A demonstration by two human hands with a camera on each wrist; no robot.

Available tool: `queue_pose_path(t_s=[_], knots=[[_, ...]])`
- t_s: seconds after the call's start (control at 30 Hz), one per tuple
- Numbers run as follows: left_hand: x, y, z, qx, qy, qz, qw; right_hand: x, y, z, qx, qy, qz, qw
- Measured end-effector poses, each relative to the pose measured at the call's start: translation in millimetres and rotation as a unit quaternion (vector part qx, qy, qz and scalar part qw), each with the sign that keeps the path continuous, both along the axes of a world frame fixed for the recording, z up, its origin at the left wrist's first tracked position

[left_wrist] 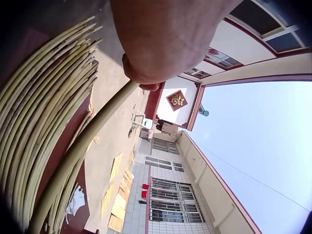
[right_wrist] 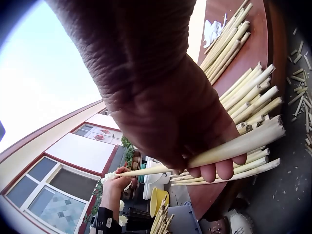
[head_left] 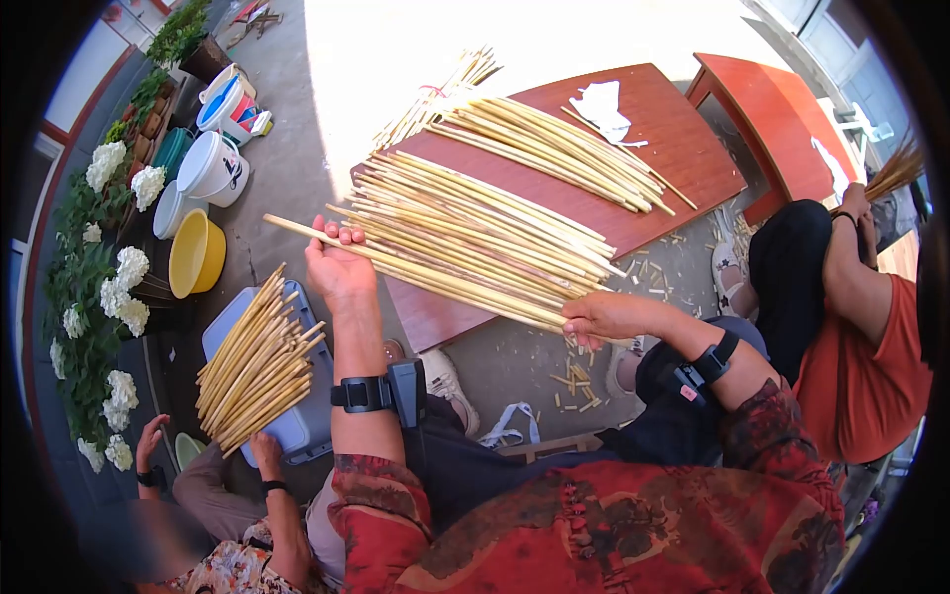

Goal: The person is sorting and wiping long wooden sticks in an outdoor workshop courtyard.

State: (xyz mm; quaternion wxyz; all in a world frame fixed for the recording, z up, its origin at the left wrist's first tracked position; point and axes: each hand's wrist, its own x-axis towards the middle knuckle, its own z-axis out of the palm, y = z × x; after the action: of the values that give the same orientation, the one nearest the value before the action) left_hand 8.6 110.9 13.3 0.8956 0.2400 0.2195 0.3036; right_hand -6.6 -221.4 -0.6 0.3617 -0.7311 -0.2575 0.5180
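A long pale stalk (head_left: 445,280) is held just above the heap of like stalks (head_left: 485,213), slanting from its thin tip at the person's left to its thick cut end at their right. The left hand (head_left: 336,265) has its fingers wrapped over the thin part, and the right hand (head_left: 606,317) is curled round the butt; the right wrist view shows those fingers (right_wrist: 217,170) closed under the stalk (right_wrist: 234,146). It cannot be told whether they also catch the thinner stalks below. Judging by this, the stalk is being drawn off the heap, and lifting it level, with both ends rising together, would likely stop it dragging its neighbours off the edge.

The surface (head_left: 683,148) is a low red-brown wooden top that also carries a second bundle (head_left: 564,148) and a white scrap (head_left: 602,109). Short offcuts (head_left: 579,381) litter the concrete ground. A blue crate (head_left: 297,426) bears more stalks, beside a yellow basin (head_left: 195,254), white buckets (head_left: 213,168) and white flowers (head_left: 104,163). A person in orange (head_left: 861,366) sits at the right
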Motion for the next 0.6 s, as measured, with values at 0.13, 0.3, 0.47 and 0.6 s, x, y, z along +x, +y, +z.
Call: queue_pose_path(t_s=[0.13, 0.3, 0.47, 0.6], knots=[[1, -8, 0, 0.007, 0.008, -0.007, 1.000, 1, -3, 6, 0.003, -0.122, 0.035, 0.992], [4, -53, -9, 0.040, -0.002, -0.089, 0.995, 1, 12, 17, 0.026, -0.182, -0.004, 0.983], [-20, -142, -28, 0.163, 0.045, -0.360, 0.918, 9, 34, 22, 0.074, -0.228, -0.198, 0.950], [-23, -148, -31, 0.146, 0.039, -0.387, 0.910, 13, 38, 15, 0.095, -0.197, -0.237, 0.947]])
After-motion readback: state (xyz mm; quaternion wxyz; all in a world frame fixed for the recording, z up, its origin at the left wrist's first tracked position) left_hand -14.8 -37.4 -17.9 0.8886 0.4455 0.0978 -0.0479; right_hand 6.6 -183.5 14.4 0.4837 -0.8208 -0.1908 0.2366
